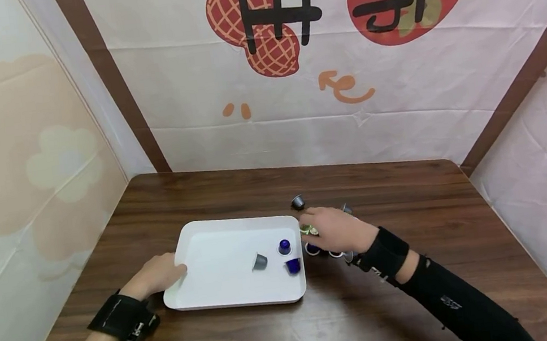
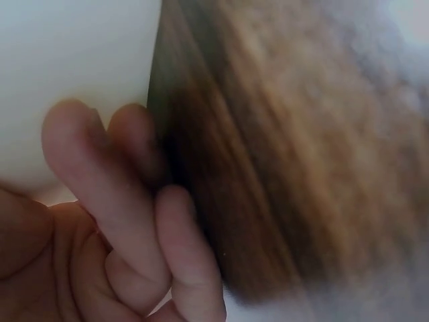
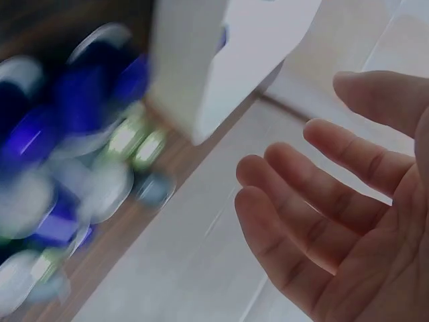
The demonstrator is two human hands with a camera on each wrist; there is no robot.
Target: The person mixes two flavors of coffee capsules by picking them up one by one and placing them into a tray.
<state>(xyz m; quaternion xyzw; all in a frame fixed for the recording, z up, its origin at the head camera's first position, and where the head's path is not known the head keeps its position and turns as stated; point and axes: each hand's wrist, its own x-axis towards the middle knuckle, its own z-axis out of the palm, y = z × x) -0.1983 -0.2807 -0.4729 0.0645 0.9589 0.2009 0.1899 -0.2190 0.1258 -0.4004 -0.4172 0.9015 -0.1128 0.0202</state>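
A white tray (image 1: 222,256) lies on the table, with a grey coffee capsule (image 1: 260,262) and two blue coffee capsules (image 1: 293,266) in its right half. My left hand (image 1: 160,273) grips the tray's left rim, thumb over the edge; the left wrist view shows its curled fingers (image 2: 107,194) beside the tray. Just past the tray's right side, my right hand (image 1: 339,229) hovers over a pile of capsules, partly covering them. In the right wrist view, blurred blue, green and grey capsules (image 3: 80,100) lie apart from its loosely bent, empty fingers (image 3: 322,201).
A dark grey capsule (image 1: 298,202) lies behind the right hand, near the tray's back right corner. The brown wooden table (image 1: 398,309) backs onto a printed fabric wall (image 1: 182,90), with more fabric at both sides.
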